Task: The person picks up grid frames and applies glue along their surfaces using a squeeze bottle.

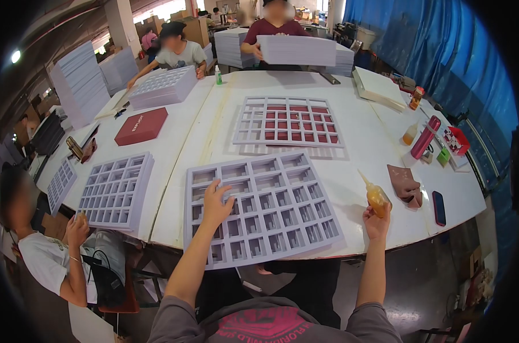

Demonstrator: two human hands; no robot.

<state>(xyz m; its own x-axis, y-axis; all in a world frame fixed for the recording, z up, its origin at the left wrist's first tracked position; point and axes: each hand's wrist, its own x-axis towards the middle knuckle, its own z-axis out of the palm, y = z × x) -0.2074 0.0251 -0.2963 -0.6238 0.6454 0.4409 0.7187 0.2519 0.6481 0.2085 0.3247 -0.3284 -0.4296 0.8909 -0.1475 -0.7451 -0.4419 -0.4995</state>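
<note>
1. The two hands of the person are both in view. The left hand has its fingers parted and slightly bent above one pale lilac, rectangular grid tray; whether the fingertips touch it, I cannot tell.
2. The right hand grips one translucent, soft-looking squeeze bottle with amber content. Its one thin nozzle points up, tilted to the left.
3. The grid tray lies at the near edge of the white, smooth table, with many four-sided compartments.
4. Just beyond it lies one pale openwork grid; dark red shows through part of its openings.
5. Near the right hand are one wrinkled brown cloth and one dark flat phone.
6. Farther to the right stand one shiny red cylindrical flask and a second amber bottle.
7. On the left side lies one flat dark red box, with pale lettering.
8. Three other people sit or stand around the table; one, in a dark red shirt, holds one pale stack.
</note>
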